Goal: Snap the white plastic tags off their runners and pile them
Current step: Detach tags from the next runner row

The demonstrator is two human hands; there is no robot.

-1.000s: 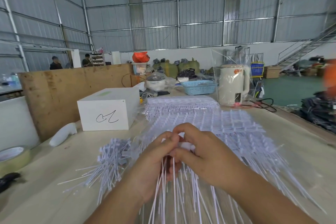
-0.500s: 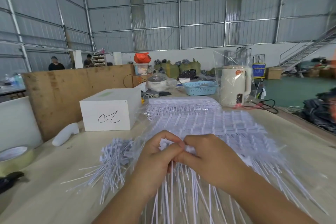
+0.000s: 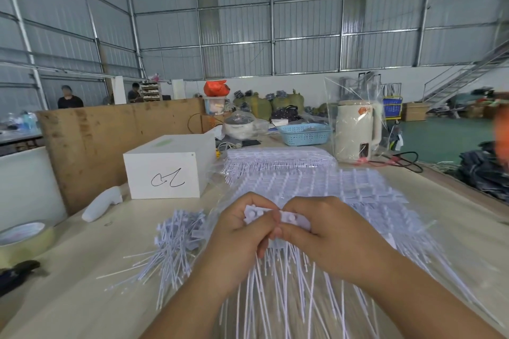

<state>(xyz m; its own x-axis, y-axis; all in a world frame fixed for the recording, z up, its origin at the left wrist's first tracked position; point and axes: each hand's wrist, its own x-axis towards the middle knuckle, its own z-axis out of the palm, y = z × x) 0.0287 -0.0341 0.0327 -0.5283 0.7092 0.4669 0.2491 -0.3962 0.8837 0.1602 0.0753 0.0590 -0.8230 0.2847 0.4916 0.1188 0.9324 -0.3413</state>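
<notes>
White plastic tag strip (image 3: 278, 218) pinched between our left hand (image 3: 242, 237) and right hand (image 3: 327, 234), fingers curled round it, above the near middle of the surface (image 3: 82, 297) | loose tags (image 3: 176, 245) piled just left | unbroken sheets (image 3: 358, 190) behind toward the far edge | box (image 3: 168, 170) far left

White box (image 3: 168, 170), blue basket (image 3: 304, 135), kettle (image 3: 355, 132)

Single head-worn wide-angle view, facing forward and down, close over table (image 3: 82, 297), warehouse beyond
</notes>
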